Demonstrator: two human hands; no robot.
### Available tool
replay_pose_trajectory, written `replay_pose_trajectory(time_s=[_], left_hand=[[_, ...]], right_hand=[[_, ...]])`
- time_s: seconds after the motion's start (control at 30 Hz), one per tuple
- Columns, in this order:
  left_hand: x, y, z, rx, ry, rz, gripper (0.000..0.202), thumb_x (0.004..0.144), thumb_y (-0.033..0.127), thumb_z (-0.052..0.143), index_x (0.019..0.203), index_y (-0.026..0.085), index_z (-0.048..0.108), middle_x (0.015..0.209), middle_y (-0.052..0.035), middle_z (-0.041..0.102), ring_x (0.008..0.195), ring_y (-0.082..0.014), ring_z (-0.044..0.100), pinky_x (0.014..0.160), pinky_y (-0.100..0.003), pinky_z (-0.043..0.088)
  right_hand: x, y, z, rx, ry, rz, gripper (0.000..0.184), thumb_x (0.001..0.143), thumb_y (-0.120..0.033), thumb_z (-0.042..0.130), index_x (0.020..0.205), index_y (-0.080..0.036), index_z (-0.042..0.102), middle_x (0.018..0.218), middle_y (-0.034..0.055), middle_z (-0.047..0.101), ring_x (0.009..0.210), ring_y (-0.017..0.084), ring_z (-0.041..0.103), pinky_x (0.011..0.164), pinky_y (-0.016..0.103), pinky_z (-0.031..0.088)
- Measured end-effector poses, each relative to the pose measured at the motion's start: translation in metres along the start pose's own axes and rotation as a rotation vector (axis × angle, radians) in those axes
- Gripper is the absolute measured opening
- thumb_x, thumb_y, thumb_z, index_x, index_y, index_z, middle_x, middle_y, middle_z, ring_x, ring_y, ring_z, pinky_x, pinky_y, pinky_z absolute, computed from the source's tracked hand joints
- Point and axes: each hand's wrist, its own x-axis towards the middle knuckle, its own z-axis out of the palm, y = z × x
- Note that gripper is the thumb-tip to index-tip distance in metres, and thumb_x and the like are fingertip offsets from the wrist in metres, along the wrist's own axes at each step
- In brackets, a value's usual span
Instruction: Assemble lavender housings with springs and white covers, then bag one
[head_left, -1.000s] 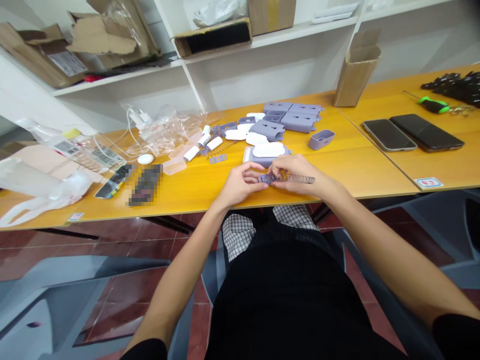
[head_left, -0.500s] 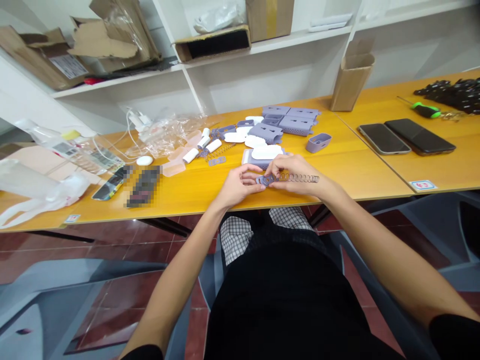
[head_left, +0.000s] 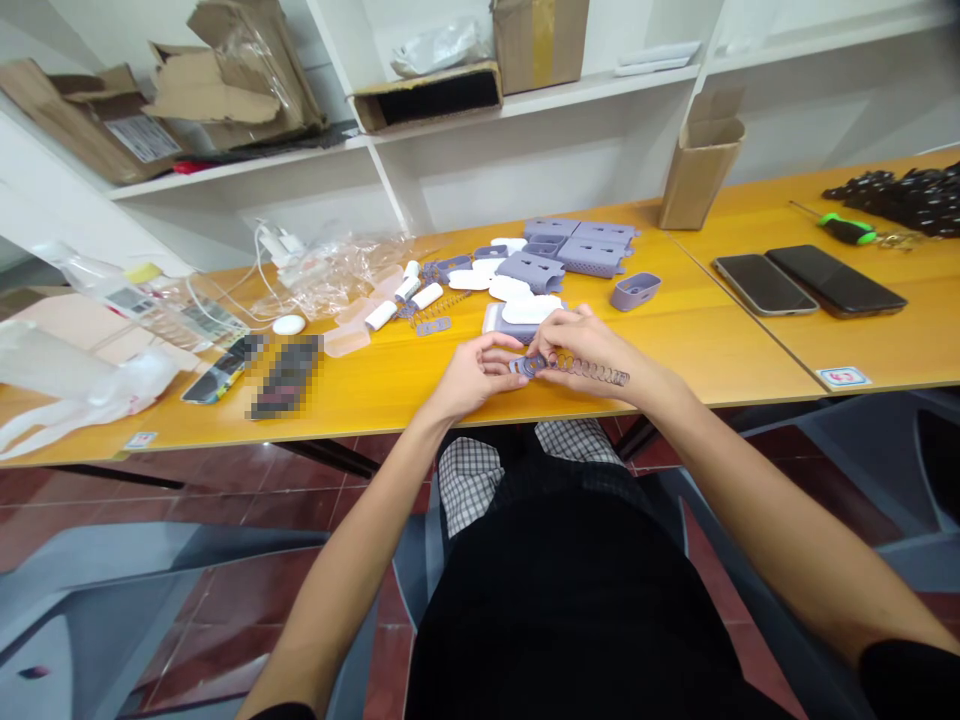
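Near the front edge of the table, my left hand pinches one end of a small purple-grey plastic plate. My right hand grips a thin metal coil spring at the plate's other end; the spring's free coils stretch rightward past the palm and tilt slightly down. How spring and plate join is hidden by my fingers. Just behind my hands lies a purple-grey housing with a white oval cover on top. A similar flat plate and another spring lie to the left.
Purple perforated housings and white cylinders are spread behind my hands. An oval purple cup lies right of them. Phones, a green-handled screwdriver and a cardboard box are farther right. Clear plastic bags lie left.
The spring's free end has dipped from nearly level to a downward slant. Both hands stay close together at about the same place, still holding the plate and spring.
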Motion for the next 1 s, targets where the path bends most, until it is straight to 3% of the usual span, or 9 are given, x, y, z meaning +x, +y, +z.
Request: replay_pose_trajectory(time_s=[0.2,0.47,0.67,0.8,1.0], left_hand=[[-0.001,0.000,-0.002,-0.063,-0.013,-0.020,0.058,0.065,0.027,0.093,0.114,0.019,0.064,0.093,-0.0048,0.078,0.086,-0.0207,0.078,0.089,-0.041,0.064],[-0.003,0.003,0.000,-0.072,-0.038,-0.014,0.054,0.069,0.024,0.091,0.115,0.019,0.063,0.096,-0.0059,0.079,0.088,-0.0212,0.079,0.089,-0.040,0.064],[-0.003,0.003,0.000,-0.114,-0.031,-0.006,0.061,0.067,0.028,0.096,0.117,0.018,0.062,0.091,-0.0044,0.079,0.078,-0.0182,0.078,0.075,-0.031,0.062],[-0.003,0.000,-0.001,-0.147,-0.047,0.000,0.068,0.066,0.034,0.099,0.119,0.016,0.060,0.089,-0.0052,0.079,0.073,-0.0174,0.077,0.067,-0.026,0.059],[-0.004,-0.001,-0.002,-0.212,-0.043,0.018,0.063,0.068,0.035,0.100,0.114,0.016,0.061,0.087,-0.0052,0.080,0.076,-0.0181,0.079,0.074,-0.028,0.062]], right_hand=[[-0.001,0.001,0.003,0.110,0.009,0.011,0.018,0.089,-0.032,0.076,0.086,-0.026,0.059,0.096,0.0022,0.072,0.096,0.026,0.062,0.099,0.047,0.036],[0.000,-0.001,0.008,0.347,0.095,0.059,0.039,0.082,-0.032,0.081,0.074,-0.025,0.044,0.098,0.0037,0.078,0.093,0.025,0.070,0.084,0.042,0.048],[0.000,-0.003,0.008,0.561,0.104,0.132,0.043,0.078,-0.035,0.084,0.072,-0.025,0.043,0.102,0.0075,0.081,0.098,0.026,0.074,0.083,0.041,0.054],[-0.001,0.002,0.009,0.587,0.109,0.140,0.041,0.078,-0.031,0.084,0.072,-0.025,0.044,0.101,0.0084,0.081,0.098,0.027,0.075,0.081,0.042,0.054],[-0.001,-0.003,0.006,0.571,0.133,0.114,0.041,0.081,-0.030,0.085,0.073,-0.025,0.045,0.098,0.0054,0.080,0.095,0.025,0.074,0.083,0.042,0.054]])
